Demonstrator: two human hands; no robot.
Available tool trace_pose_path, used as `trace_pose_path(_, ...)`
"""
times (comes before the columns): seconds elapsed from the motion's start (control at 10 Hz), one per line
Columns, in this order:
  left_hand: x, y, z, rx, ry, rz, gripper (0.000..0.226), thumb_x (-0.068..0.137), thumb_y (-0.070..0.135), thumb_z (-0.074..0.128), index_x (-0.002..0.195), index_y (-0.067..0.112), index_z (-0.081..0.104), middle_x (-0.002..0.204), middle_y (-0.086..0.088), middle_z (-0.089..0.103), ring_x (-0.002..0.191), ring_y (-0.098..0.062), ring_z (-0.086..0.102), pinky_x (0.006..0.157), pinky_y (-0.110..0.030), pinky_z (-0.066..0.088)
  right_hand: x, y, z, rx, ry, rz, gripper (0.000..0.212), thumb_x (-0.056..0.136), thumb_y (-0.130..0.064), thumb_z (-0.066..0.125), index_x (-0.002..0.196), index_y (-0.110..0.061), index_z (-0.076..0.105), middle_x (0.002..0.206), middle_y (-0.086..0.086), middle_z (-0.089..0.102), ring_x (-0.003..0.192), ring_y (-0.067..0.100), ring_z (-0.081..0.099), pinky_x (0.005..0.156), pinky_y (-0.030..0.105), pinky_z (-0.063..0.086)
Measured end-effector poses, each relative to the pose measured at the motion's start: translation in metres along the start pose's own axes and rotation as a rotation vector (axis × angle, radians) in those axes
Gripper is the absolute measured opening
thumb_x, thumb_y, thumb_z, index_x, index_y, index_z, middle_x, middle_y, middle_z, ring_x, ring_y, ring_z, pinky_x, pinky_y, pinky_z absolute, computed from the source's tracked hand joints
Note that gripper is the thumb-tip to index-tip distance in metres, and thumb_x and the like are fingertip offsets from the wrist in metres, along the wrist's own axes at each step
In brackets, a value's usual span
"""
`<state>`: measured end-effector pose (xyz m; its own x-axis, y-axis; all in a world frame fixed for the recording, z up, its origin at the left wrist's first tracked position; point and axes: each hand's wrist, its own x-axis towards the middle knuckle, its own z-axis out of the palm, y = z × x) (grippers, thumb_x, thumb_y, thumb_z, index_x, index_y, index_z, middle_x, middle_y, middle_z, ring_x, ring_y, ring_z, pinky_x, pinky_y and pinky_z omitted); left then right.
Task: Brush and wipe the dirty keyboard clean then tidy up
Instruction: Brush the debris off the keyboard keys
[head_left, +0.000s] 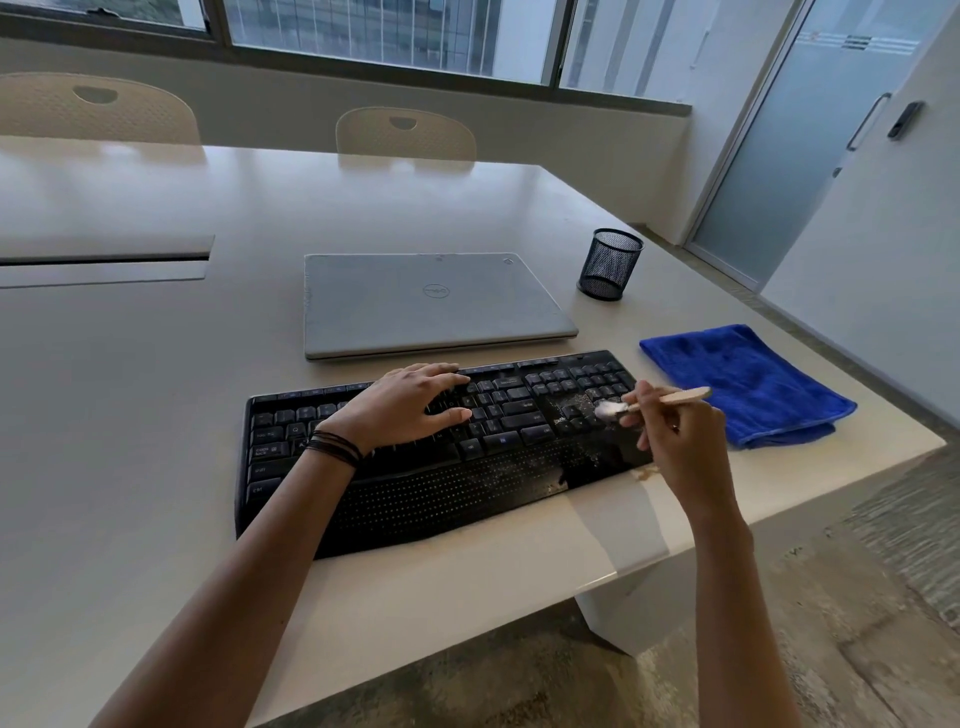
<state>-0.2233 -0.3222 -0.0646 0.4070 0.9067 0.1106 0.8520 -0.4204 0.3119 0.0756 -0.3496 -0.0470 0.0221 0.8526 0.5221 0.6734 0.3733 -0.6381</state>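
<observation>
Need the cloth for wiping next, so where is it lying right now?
In the head view, the blue cloth lies folded on the table near its right edge, just right of the keyboard, with the mesh cup behind it.

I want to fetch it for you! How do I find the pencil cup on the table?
Start at the big white table and find the closed grey laptop. Just right of it stands the pencil cup. It is the only round black mesh thing, upright and taller than its flat neighbours.
</observation>
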Motion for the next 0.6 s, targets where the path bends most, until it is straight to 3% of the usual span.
trace_pose_path(0.1, 0.000, 0.000, 0.000, -0.004, 0.003, 0.004, 0.058, 0.092, 0.050, 0.046, 0.142, 0.023, 0.038, 0.151, 0.000, 0.033, 0.137, -0.015, 0.033, 0.111, -0.030, 0.024, -0.001, 0.003, 0.004, -0.044, -0.039, 0.001, 0.028, 0.093, -0.028, 0.050, 0.092, -0.007, 0.068, 0.056, -0.012, 0.058, 0.053, -0.002, 0.060, 0.047, 0.011, 0.046)
trace_pose_path(0.2, 0.000, 0.000, 0.001, -0.008, 0.001, 0.003, 0.058, 0.092, 0.051, 0.046, 0.142, 0.023, 0.038, 0.151, 0.000, 0.033, 0.137, -0.015, 0.032, 0.111, -0.030, 0.024, -0.003, 0.006, 0.004, -0.057, -0.059, 0.028, 0.036, 0.092, -0.035, 0.046, 0.085, -0.007, 0.068, 0.058, -0.007, 0.063, 0.049, 0.003, 0.060, 0.043, 0.017, 0.047)
trace_pose_path(0.3, 0.001, -0.002, 0.002, -0.004, 0.002, 0.002, 0.059, 0.092, 0.051, 0.045, 0.142, 0.023, 0.037, 0.151, 0.000, 0.033, 0.137, -0.015, 0.032, 0.112, -0.031, 0.024, -0.005, 0.005, 0.000, -0.023, 0.001, 0.071, 0.035, 0.095, -0.027, 0.043, 0.074, -0.009, 0.065, 0.051, -0.007, 0.059, 0.049, 0.001, 0.060, 0.044, 0.011, 0.045)
trace_pose_path(0.5, 0.001, -0.002, 0.002, -0.005, -0.005, -0.003, 0.059, 0.091, 0.052, 0.045, 0.143, 0.023, 0.037, 0.151, 0.001, 0.032, 0.137, -0.016, 0.032, 0.113, -0.034, 0.026, -0.001, -0.007, 0.008, 0.058, -0.045, -0.037, 0.016, 0.095, -0.019, 0.048, 0.094, -0.011, 0.061, 0.063, -0.003, 0.062, 0.052, -0.001, 0.057, 0.047, 0.008, 0.042)
trace_pose_path(0.6, 0.001, -0.003, 0.002, -0.012, -0.001, -0.003, 0.059, 0.091, 0.052, 0.045, 0.142, 0.024, 0.038, 0.151, 0.001, 0.033, 0.137, -0.016, 0.033, 0.112, -0.035, 0.027, 0.001, -0.014, 0.013, 0.086, -0.091, -0.063, 0.004, 0.092, -0.019, 0.053, 0.092, -0.017, 0.056, 0.068, -0.006, 0.063, 0.056, 0.003, 0.059, 0.047, 0.009, 0.043)
